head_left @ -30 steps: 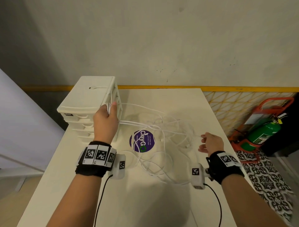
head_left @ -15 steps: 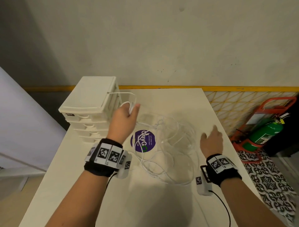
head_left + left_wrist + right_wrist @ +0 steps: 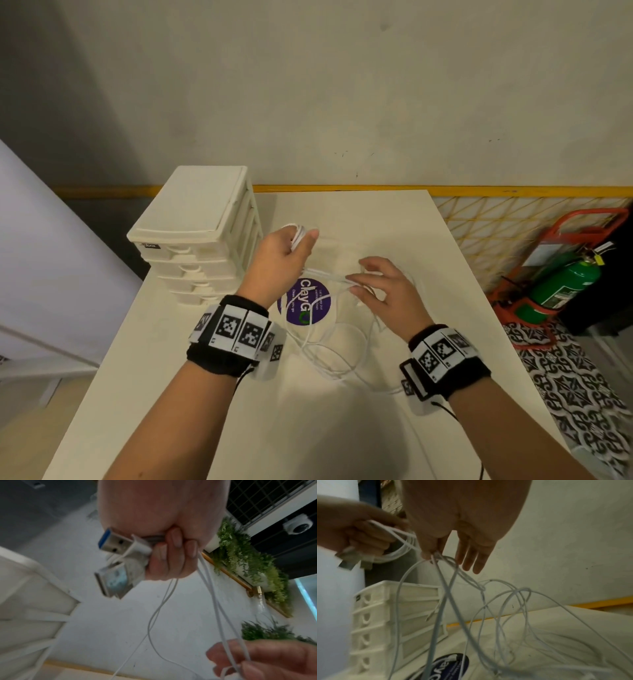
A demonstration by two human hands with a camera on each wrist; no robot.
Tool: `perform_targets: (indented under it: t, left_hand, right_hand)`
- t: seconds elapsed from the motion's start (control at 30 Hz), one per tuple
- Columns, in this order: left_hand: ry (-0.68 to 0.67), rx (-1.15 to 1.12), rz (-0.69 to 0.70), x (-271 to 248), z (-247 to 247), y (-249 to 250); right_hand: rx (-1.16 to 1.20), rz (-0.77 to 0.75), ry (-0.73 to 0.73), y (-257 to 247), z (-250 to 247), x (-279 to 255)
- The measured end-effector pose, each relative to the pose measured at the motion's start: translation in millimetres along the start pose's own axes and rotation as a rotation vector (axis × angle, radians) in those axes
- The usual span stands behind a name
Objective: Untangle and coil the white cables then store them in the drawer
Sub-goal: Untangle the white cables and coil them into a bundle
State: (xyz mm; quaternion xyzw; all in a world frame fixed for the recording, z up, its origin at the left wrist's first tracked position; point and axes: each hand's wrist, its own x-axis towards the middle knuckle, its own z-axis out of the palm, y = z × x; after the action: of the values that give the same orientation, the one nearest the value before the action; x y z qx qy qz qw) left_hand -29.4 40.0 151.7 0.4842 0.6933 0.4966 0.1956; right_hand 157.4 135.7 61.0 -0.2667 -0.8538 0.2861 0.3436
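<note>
Tangled white cables point(image 3: 329, 346) point(image 3: 505, 615) lie looped over the middle of the white table point(image 3: 342, 428). My left hand point(image 3: 291, 246) point(image 3: 171, 555) is raised beside the drawer unit and grips a bunch of cable ends, with two USB plugs point(image 3: 116, 563) sticking out of the fist. My right hand point(image 3: 376, 284) point(image 3: 436, 555) hovers just right of it and pinches strands between thumb and forefinger, the other fingers straight. Strands run taut between both hands. The cream drawer unit point(image 3: 202, 233) point(image 3: 399, 615) stands at the table's back left, all drawers shut.
A round purple sticker point(image 3: 305, 305) marks the table under the cables. A wall rises behind the table. A green fire extinguisher point(image 3: 561, 284) on an orange stand sits on the floor to the right. The table's right edge is near my right wrist.
My left hand carried the cable ends from the drawer unit rightward over the table. My right hand came in from the right edge and took hold of strands near the left hand.
</note>
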Motion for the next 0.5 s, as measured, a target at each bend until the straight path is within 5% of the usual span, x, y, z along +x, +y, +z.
perform_targets:
  t: [0.17, 0.33, 0.4, 0.5]
  left_hand:
    - [0.011, -0.095, -0.129, -2, -4, -14]
    - [-0.087, -0.194, -0.080, -15, 3, -11]
    - [-0.039, -0.232, -0.087, -16, 0, -12]
    - [0.093, -0.212, -0.121, -12, -15, -22]
  right_hand:
    - [0.135, 0.201, -0.072, 5, -5, 0]
    - [-0.069, 0.016, -0.189, 2, 9, 9]
    - [-0.118, -0.003, -0.222, 3, 10, 13]
    - [0.017, 0.174, -0.112, 1, -2, 14]
